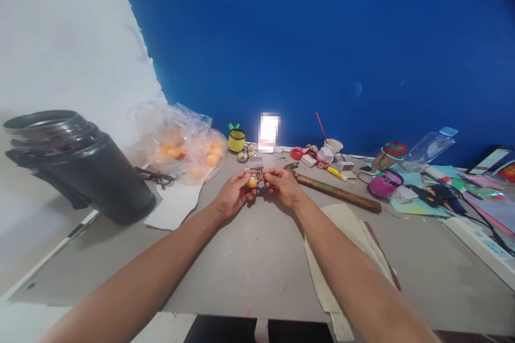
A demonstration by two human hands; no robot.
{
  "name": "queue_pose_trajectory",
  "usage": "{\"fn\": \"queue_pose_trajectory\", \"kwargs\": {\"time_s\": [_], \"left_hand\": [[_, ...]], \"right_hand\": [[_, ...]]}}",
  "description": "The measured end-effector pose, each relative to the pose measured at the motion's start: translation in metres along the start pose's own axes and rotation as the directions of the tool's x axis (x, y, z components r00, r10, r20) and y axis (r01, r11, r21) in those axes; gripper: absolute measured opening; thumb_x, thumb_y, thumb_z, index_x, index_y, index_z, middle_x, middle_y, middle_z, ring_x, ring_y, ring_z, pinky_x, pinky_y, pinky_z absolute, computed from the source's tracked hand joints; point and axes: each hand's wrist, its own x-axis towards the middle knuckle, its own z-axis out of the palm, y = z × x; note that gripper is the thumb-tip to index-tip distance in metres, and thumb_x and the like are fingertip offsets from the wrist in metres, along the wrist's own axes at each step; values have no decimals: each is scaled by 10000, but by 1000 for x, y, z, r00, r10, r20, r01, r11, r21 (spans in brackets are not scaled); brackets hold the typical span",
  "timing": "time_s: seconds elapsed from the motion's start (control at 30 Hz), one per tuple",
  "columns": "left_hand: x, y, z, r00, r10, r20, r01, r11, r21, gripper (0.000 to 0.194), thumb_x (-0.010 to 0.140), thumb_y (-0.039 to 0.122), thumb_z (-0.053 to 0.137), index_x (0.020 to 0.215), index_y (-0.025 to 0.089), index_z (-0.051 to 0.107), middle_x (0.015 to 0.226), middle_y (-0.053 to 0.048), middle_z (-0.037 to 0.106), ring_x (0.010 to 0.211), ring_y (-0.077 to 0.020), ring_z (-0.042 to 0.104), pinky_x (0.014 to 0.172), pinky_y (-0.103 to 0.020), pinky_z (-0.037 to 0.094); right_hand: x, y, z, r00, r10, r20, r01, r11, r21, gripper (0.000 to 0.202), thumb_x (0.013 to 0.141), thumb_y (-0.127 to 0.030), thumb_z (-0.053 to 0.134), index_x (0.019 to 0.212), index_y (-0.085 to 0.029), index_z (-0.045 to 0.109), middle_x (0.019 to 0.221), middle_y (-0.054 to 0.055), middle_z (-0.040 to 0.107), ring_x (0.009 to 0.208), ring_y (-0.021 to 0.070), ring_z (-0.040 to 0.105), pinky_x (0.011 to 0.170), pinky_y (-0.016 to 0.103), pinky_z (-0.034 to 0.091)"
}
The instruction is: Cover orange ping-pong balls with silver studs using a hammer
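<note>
Between the fingers of my left hand (235, 193) is a small round yellow and metallic ball (252, 181), held above the middle of the grey table. My right hand (281, 185) is closed in a pinch just right of it, at a small dark metal piece (259, 170) by the top of the ball. Whether that piece is joined to the ball is too small to tell. Behind my hands lie more small shiny patterned balls (242, 156), beside a yellow cup-shaped container (237, 140). A wooden-handled hammer (340, 193) rests to the right of my right hand.
A large dark flask (92, 171) and a plastic bag of orange fruit (177, 144) are at the left. A cloth (341, 236) lies under my right forearm. On the right are a purple container (385, 183), a clear bottle (430, 147) and a power strip (483, 249).
</note>
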Motion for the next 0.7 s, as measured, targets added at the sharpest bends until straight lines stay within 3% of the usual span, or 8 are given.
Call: {"fn": "queue_pose_trajectory", "kwargs": {"time_s": [0.17, 0.4, 0.53, 0.7], "left_hand": [[-1, 1, 3, 1000, 3, -13, -3, 1000, 24, 408, 770, 179, 776, 1161, 133, 671, 851, -58, 701, 669, -141, 648, 552, -238, 495], [-3, -2, 3, 995, 81, -53, -67, 971, 231, 523, 701, 263, 874, 1181, 176, 685, 1065, -77, 721, 797, -153, 673, 654, -260, 502], [-3, -4, 3, 986, 164, -41, -139, 925, 353, 510, 686, 258, 854, 1161, 166, 694, 943, -49, 719, 777, -148, 642, 675, -269, 496], [-5, -2, 6, 982, 186, -34, -153, 890, 430, 533, 736, 311, 799, 1233, 160, 676, 848, -22, 698, 674, -116, 584, 656, -270, 476]], "right_hand": [[0, -1, -2, 998, 33, 45, -34, 999, 26, 398, 554, -396, 956, 817, -181, 749, 766, 20, 724, 574, 84, 540, 478, 186, 401], [3, -1, -7, 998, 57, 38, -58, 997, 45, 414, 534, -379, 973, 800, -165, 738, 755, 18, 712, 563, 73, 537, 463, 178, 395], [3, -1, -8, 996, 83, 33, -85, 996, 36, 404, 533, -371, 970, 790, -165, 735, 740, 9, 698, 568, 72, 542, 468, 174, 402], [2, -3, -8, 996, 89, 18, -90, 995, 45, 381, 536, -342, 959, 787, -170, 730, 728, -3, 683, 573, 75, 542, 473, 177, 399]]}}
